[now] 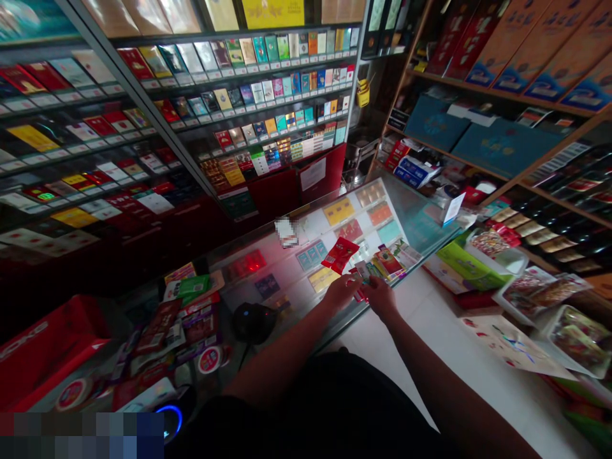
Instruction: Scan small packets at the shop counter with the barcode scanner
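Both my hands reach out over a glass counter with packs on display under the top. My left hand and my right hand meet at a small stack of red packets near the counter's front edge, and their fingers are curled around it. A loose red packet lies on the glass just beyond my left hand. More flat colourful packets lie beside my right hand.
Shelves of cigarette packs line the wall behind the counter. A pile of red and green packets and a black round device sit at the left. Wooden shelves with cartons and snack trays stand at the right.
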`<state>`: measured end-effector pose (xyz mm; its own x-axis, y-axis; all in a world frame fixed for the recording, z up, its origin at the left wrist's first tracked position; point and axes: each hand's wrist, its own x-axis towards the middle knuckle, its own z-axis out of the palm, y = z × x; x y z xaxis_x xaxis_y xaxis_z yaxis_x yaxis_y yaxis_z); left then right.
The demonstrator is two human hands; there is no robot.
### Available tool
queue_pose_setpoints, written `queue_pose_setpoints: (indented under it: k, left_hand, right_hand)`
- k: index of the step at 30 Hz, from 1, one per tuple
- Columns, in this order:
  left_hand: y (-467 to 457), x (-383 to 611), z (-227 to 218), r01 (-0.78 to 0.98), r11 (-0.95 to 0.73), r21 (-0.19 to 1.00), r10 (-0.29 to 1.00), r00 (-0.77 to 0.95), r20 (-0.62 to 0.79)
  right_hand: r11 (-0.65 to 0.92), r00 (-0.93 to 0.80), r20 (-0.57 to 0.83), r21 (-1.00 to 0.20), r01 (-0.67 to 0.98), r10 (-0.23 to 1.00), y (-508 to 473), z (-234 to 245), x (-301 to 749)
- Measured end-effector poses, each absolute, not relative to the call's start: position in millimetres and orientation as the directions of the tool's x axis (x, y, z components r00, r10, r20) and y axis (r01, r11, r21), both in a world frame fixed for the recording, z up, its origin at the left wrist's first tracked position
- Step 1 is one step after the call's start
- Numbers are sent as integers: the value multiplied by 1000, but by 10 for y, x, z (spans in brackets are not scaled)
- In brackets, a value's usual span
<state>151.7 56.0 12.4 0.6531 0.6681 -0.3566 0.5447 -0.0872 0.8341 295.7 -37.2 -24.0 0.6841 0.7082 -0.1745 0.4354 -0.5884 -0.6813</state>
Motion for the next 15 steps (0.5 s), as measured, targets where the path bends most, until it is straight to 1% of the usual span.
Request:
queue_pose_setpoints:
  k: [3, 8, 11, 15]
  left_hand:
    - [563, 1580, 107, 564, -87, 821, 674, 640, -368]
    - [543, 1578, 105, 547, -71, 834, 684, 635, -358]
    - [518, 1527, 119, 537, -86, 839, 698, 633, -334]
    - [491, 1399, 237, 522, -99, 847, 710, 634, -307]
  right_hand:
    - [-633, 692, -226, -655, 412, 685, -365, -254, 2997]
    - [-649, 701, -242, -649, 397, 671, -364, -201, 3009]
    - [-657, 713, -238, -643, 394, 660, -363, -166, 3021]
    - [-642, 728, -194, -650, 406, 657, -314, -110, 3009]
